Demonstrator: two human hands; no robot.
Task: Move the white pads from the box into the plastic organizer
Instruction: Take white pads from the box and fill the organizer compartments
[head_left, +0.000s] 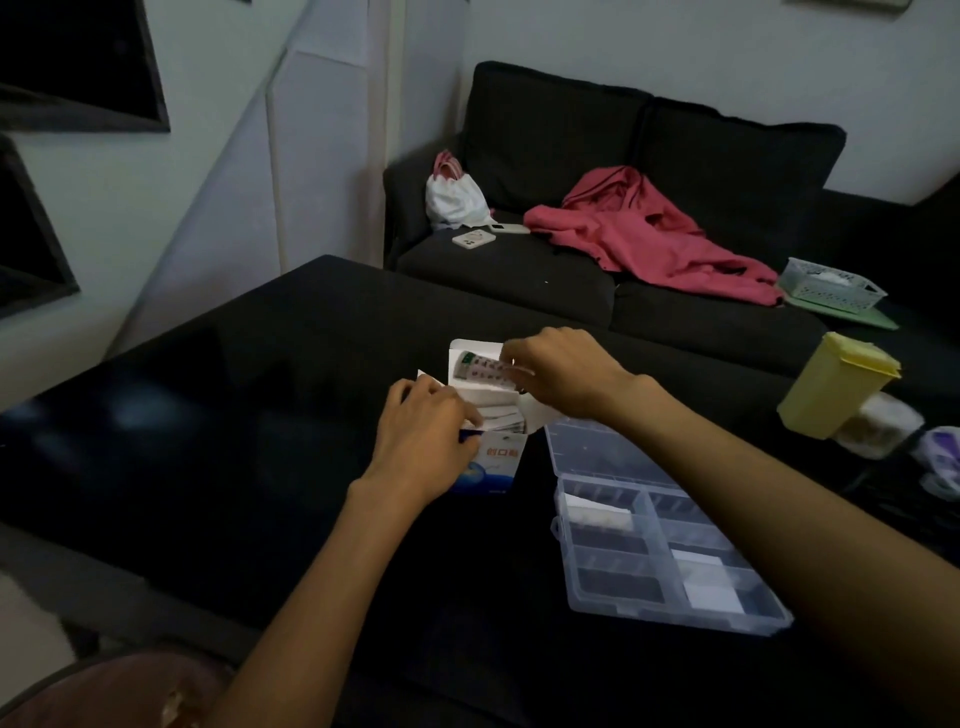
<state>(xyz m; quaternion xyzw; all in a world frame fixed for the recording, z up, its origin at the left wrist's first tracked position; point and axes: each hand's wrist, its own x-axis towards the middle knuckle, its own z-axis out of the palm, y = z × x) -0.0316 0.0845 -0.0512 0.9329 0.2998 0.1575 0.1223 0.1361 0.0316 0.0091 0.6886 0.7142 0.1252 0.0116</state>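
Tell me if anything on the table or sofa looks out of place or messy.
Nothing is spilled or broken. The only untidy thing is the pink garment, crumpled across the sofa. On the table, the box is open between both hands, and the organizer lies flat with its lid open.

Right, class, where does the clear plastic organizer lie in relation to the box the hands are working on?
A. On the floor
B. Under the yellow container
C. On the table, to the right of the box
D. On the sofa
C: the organizer lies open on the dark table, just right of the box.
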